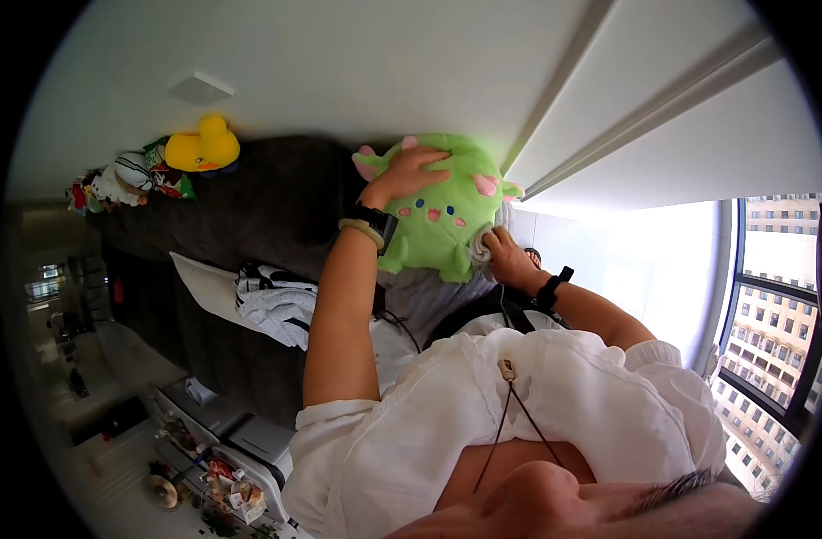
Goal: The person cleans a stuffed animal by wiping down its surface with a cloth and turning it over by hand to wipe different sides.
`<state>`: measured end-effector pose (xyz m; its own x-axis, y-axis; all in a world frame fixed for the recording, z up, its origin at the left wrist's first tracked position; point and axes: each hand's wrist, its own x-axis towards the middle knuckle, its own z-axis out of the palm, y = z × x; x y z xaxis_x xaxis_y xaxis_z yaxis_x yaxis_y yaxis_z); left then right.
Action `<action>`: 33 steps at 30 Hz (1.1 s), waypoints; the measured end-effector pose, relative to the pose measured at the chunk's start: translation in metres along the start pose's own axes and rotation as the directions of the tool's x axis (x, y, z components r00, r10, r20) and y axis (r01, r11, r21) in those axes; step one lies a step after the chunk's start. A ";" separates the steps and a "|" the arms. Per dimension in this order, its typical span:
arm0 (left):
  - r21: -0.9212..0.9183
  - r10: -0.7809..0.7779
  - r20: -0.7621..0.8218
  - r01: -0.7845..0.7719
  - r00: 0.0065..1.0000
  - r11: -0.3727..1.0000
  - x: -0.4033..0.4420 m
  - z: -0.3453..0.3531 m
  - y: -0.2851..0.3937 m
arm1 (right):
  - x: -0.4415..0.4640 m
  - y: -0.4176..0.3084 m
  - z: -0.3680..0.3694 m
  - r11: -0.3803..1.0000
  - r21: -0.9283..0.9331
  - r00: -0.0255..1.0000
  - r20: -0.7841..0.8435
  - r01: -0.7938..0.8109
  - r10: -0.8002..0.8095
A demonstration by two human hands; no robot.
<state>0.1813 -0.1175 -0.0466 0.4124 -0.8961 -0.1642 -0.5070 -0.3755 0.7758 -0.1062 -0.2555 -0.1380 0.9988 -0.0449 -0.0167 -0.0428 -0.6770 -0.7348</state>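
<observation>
A green plush toy (447, 202) with pink ears and a small smiling face sits against the wall at the end of the sofa. My left hand (413, 172) lies on top of its head, fingers spread and open. Beside the toy's lower right side, my right hand (511, 258) is closed around a bunched whitish cloth (481, 244), which touches the plush. The fingertips of that hand are partly hidden in the cloth. Under the toy, a grey fluffy cover (429, 301) shows.
A dark sofa (276, 193) runs to the left, with a yellow duck plush (200, 148) and several other toys along its back. A grey and black patterned cloth (276, 301) lies on the seat. At lower left stands a cluttered cart (240, 485). A window (761, 332) is at right.
</observation>
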 end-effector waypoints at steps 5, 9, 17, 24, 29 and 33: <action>-0.016 0.013 -0.044 -0.014 0.999 1.000 0.001 0.001 -0.001 | -0.039 0.025 0.003 0.942 0.127 0.948 0.121 -0.310 0.295; -0.029 -0.008 -0.015 0.007 1.000 1.000 0.000 0.001 0.000 | -0.006 -0.002 -0.058 0.946 0.312 0.932 -0.307 -0.092 0.191; -0.036 -0.039 0.017 0.040 0.999 0.999 0.005 0.002 -0.001 | 0.026 0.049 0.026 0.843 0.463 0.939 -0.059 -0.274 0.338; -0.136 -0.056 -0.030 0.051 0.998 0.989 0.005 0.003 0.002 | -0.032 0.052 0.000 0.870 0.096 0.766 0.528 -0.483 0.367; -0.104 -0.048 -0.002 0.048 0.999 0.993 0.005 0.001 0.005 | -0.026 0.015 -0.053 0.872 0.419 0.955 0.251 -0.253 0.157; -0.054 -0.012 -0.022 0.011 1.000 0.998 0.008 0.005 -0.004 | -0.004 -0.008 -0.030 0.909 0.416 0.999 0.038 -0.019 0.003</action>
<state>0.1834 -0.1245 -0.0540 0.4352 -0.8859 -0.1604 -0.4607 -0.3722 0.8057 -0.1109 -0.2716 -0.1117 0.9988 -0.0185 -0.0448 -0.0484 -0.3085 -0.9500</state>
